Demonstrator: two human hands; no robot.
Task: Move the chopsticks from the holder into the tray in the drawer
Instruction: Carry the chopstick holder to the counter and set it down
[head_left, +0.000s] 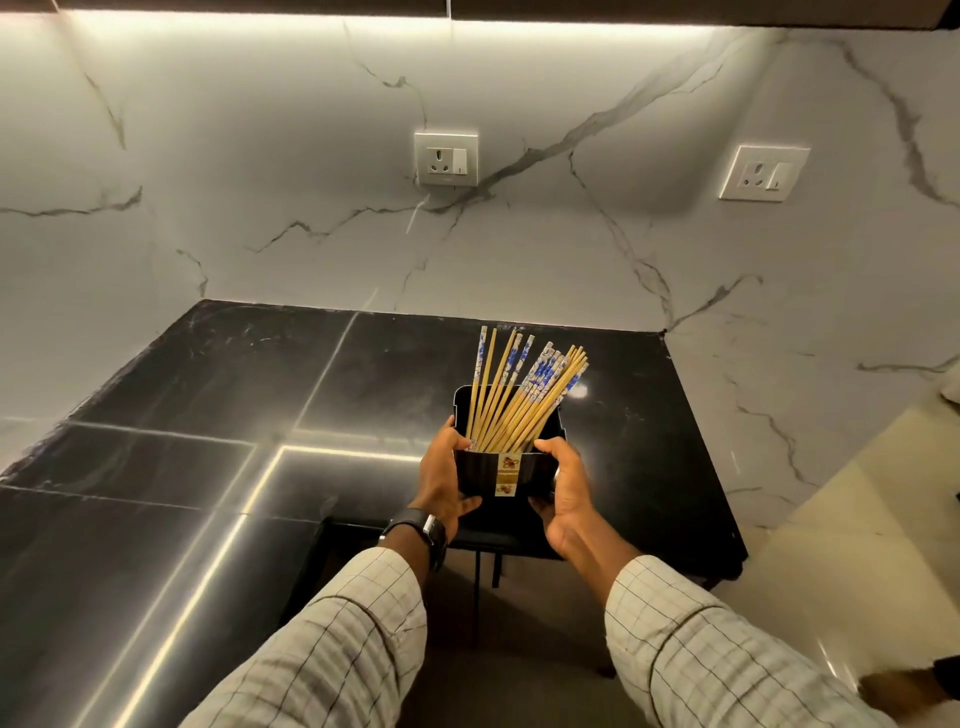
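Note:
A black rectangular holder (480, 475) with a small patterned label stands at the front edge of the black countertop. Several wooden chopsticks (511, 395) with blue and white tops stick out of it, leaning to the right. My left hand (441, 478) grips the holder's left side, thumb on the rim. My right hand (566, 493) grips its right side. Below the holder a dark opening (485, 582) under the counter edge shows; I cannot tell a tray inside it.
The glossy black countertop (208, 441) stretches left and back to a white marble wall with two sockets (447, 158), (763, 173). The counter ends at the right (727, 545), with pale floor beyond.

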